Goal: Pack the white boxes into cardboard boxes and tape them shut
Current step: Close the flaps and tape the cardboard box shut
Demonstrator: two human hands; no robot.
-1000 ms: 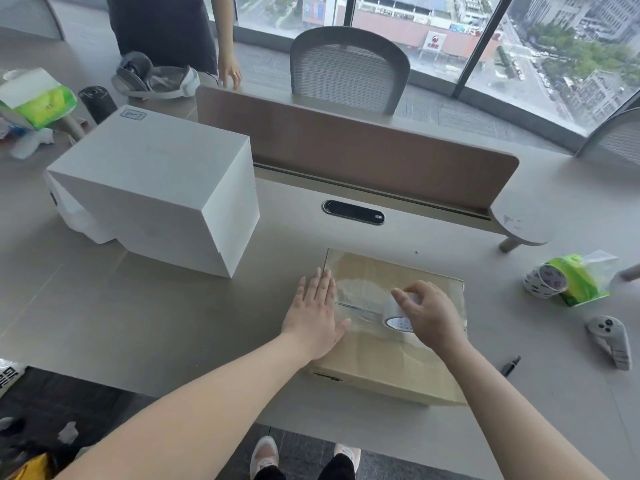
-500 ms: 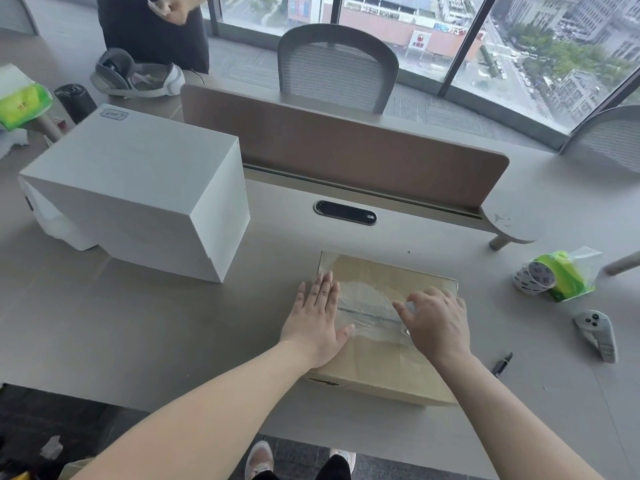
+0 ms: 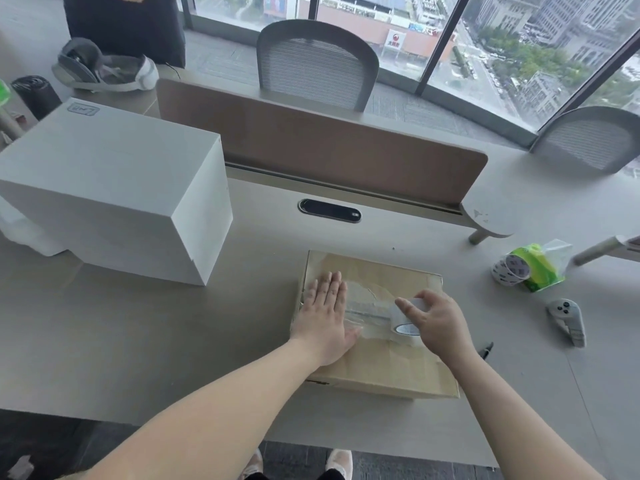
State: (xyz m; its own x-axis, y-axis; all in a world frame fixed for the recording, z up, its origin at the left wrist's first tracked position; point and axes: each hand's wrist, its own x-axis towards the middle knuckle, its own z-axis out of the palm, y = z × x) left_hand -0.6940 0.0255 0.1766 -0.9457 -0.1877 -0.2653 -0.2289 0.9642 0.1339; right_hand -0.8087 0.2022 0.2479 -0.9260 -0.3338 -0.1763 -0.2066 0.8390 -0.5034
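A flat cardboard box (image 3: 388,368) lies closed on the grey table (image 3: 138,341) in front of me, with clear tape across its top seam. My left hand (image 3: 325,317) presses flat on the box's left part, fingers straight. My right hand (image 3: 436,323) grips a roll of clear tape (image 3: 403,318) on the box top, and a strip runs from the roll toward my left hand. A large white box (image 3: 114,188) stands on the table to the left.
More tape rolls in a green-and-clear bag (image 3: 530,268) and a white controller (image 3: 568,320) lie at the right, a black pen (image 3: 485,349) beside the cardboard box. A brown divider (image 3: 318,143) crosses the desk. A headset (image 3: 104,69) and a person in dark clothes (image 3: 124,26) are beyond it.
My right hand has tilted up so the tape roll shows again, still on the box top. My left hand stays pressed flat in place. The view has shifted slightly.
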